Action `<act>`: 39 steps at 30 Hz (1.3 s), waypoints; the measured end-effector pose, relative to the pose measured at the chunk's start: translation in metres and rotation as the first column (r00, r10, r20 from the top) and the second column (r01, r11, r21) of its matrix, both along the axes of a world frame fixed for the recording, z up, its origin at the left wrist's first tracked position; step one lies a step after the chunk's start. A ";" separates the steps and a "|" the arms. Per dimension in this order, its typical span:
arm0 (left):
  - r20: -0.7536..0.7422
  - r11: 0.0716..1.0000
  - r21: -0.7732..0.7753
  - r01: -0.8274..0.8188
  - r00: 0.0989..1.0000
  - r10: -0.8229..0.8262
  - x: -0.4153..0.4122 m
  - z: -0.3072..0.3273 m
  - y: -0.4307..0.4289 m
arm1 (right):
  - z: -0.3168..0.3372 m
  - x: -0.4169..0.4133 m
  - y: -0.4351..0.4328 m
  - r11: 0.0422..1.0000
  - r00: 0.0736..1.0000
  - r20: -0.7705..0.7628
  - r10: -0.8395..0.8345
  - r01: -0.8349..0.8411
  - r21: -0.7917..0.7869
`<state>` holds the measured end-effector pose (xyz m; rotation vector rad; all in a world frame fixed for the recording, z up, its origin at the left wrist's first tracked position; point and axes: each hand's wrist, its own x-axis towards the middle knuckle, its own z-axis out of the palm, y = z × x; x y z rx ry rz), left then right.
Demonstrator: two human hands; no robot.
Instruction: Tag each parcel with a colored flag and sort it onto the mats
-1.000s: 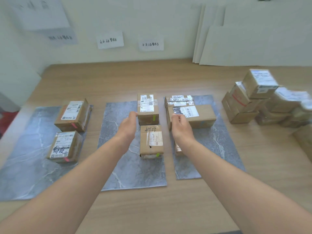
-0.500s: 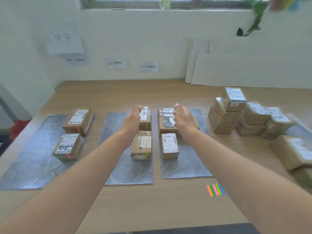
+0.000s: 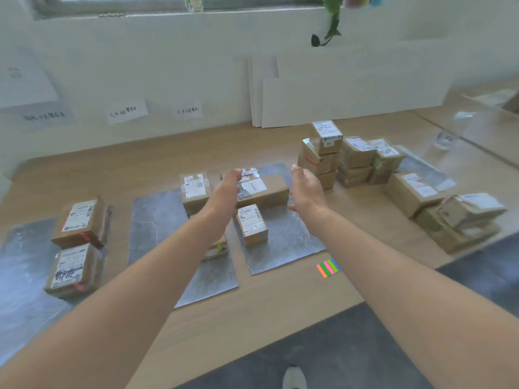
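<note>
Looking down at a wooden table (image 3: 266, 304) with three grey mats side by side. Got two boxes on the left mat (image 3: 25, 262), the far-left parcel (image 3: 80, 220) and the near-left parcel (image 3: 71, 272), both wearing pinkish flags (image 3: 84, 236) on the near side. On the middle mat (image 3: 157, 220), seeing the far-middle parcel (image 3: 195, 192) plus the near-middle parcel (image 3: 217, 247), mostly hidden under the forearm, with a green flag (image 3: 222, 250) poking out. On the right mat (image 3: 286, 242), got a long parcel (image 3: 266, 192) lying crosswise at the far end and a small parcel (image 3: 252, 224) just nearer. Reaching with the left hand (image 3: 226, 192) over the long parcel's left end, loosely open, gripping nothing; can't tell about contact. Holding the right hand (image 3: 304, 189) just off the right end, palm inward, open and empty. Also spotting a strip of coloured flags (image 3: 328, 267) on bare wood near the right mat's near corner, and a pile of parcels (image 3: 354, 161) further right.
</note>
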<state>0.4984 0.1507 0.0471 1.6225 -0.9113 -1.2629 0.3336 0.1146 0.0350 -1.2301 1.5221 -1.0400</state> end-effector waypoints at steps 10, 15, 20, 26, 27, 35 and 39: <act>0.022 0.985 -0.024 0.169 0.985 -0.169 -0.090 0.015 -0.001 | 0.005 -0.088 0.017 0.990 0.991 0.003 -0.132 0.132 -0.041; 0.002 0.974 -0.009 0.228 0.974 -0.228 -0.155 0.007 -0.009 | -0.004 -0.150 0.019 0.987 0.987 0.017 -0.158 0.158 -0.005; -0.022 0.967 0.019 0.253 0.967 -0.253 -0.235 -0.004 -0.025 | -0.016 -0.230 0.010 0.985 0.985 0.011 -0.174 0.174 -0.005; -0.036 0.964 0.046 0.263 0.965 -0.261 -0.332 -0.016 -0.046 | -0.027 -0.325 -0.011 0.981 0.981 0.010 -0.192 0.192 0.004; -0.038 0.963 0.057 0.264 0.964 -0.262 -0.347 -0.018 -0.050 | -0.027 -0.339 -0.012 0.981 0.981 0.013 -0.196 0.196 0.004; -0.068 0.934 0.118 0.338 0.941 -0.332 -0.436 -0.039 -0.085 | -0.048 -0.429 -0.042 0.957 0.960 0.006 -0.281 0.280 0.071; -0.076 0.916 0.142 0.375 0.927 -0.367 -0.469 -0.051 -0.118 | -0.060 -0.459 -0.069 0.939 0.943 0.011 -0.331 0.328 0.102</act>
